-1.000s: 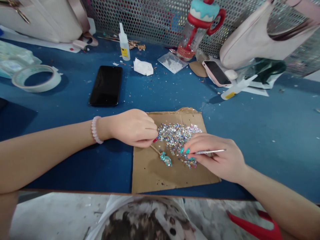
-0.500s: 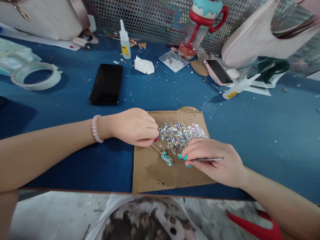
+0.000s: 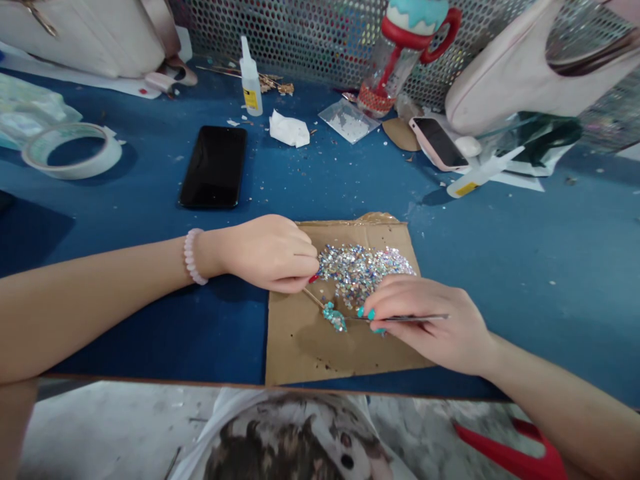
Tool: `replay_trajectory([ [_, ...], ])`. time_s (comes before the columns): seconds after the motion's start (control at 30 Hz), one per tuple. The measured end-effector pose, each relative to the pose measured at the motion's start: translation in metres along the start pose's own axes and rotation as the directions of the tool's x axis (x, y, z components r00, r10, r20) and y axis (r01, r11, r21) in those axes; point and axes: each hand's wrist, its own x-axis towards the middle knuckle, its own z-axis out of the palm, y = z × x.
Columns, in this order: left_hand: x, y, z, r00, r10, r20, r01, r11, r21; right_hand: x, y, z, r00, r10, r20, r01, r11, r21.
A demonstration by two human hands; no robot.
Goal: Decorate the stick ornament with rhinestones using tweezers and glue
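Note:
My left hand is closed around a thin stick, its far end hidden in the fingers. At the stick's other end is a small turquoise piece covered with shiny bits. Between thumb and fingers, my right hand pinches slim metal tweezers. Their tip meets the right side of the turquoise piece; whether a bit sits in the tip is too small to tell. Just beyond both hands, a heap of glittering rhinestones is spread on a piece of cardboard.
A black phone, a tape roll and a glue bottle are on the blue table. Another glue bottle leans at right, near a pink phone. Behind stand a red-handled cup and pale bags.
Hardly anything differs. Both hands, the stick and the tweezers keep their places, and the whole view has shifted very slightly.

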Motion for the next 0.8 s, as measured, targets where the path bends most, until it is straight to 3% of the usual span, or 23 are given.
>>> replay_trajectory([
  [0.8, 0.0001, 0.0006, -0.0003, 1.0, -0.018, 0.025, 0.018, 1.0, -0.005, -0.0003, -0.0012, -0.0005, 1.0, 0.005, 0.016, -0.005, 1.0, 0.006],
])
